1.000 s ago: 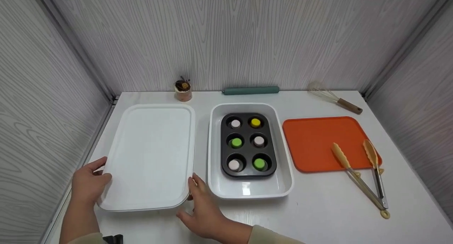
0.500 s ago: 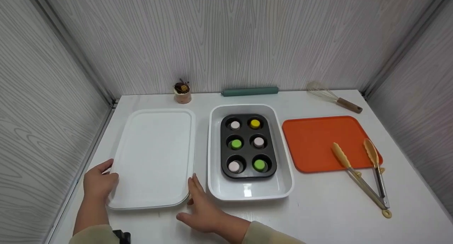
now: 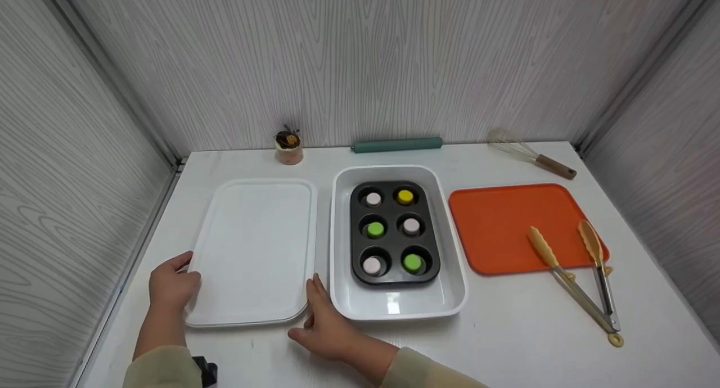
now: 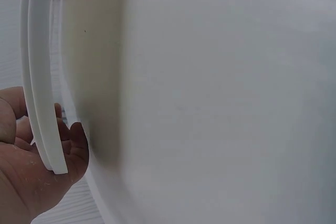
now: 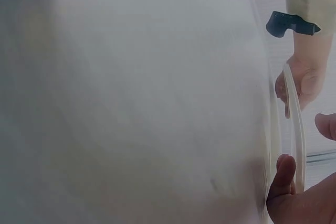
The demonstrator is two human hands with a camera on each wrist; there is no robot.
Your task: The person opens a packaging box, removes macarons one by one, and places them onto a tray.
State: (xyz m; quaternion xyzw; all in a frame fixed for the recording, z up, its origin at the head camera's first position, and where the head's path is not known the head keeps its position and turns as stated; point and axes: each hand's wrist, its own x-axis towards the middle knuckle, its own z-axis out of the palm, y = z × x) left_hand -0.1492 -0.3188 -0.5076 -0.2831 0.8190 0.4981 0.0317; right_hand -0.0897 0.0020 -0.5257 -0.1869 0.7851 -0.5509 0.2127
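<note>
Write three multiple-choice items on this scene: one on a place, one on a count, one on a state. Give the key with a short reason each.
1. Where does the muffin pan sit?
A. on the orange mat
B. inside the white baking dish
C. on the white tray lid

2. How many cups of the muffin pan hold a green piece?
A. two
B. four
C. none

3. What is the left hand doing?
A. holding the tongs
B. lying flat on the orange mat
C. gripping the near left edge of the white tray lid

Key: 1 B, the dish's white rim surrounds the pan on all sides. 2 A, green shows in the middle left cup and the near right cup only. 3 C, the left wrist view shows its fingers curled under the lid's rim.
</note>
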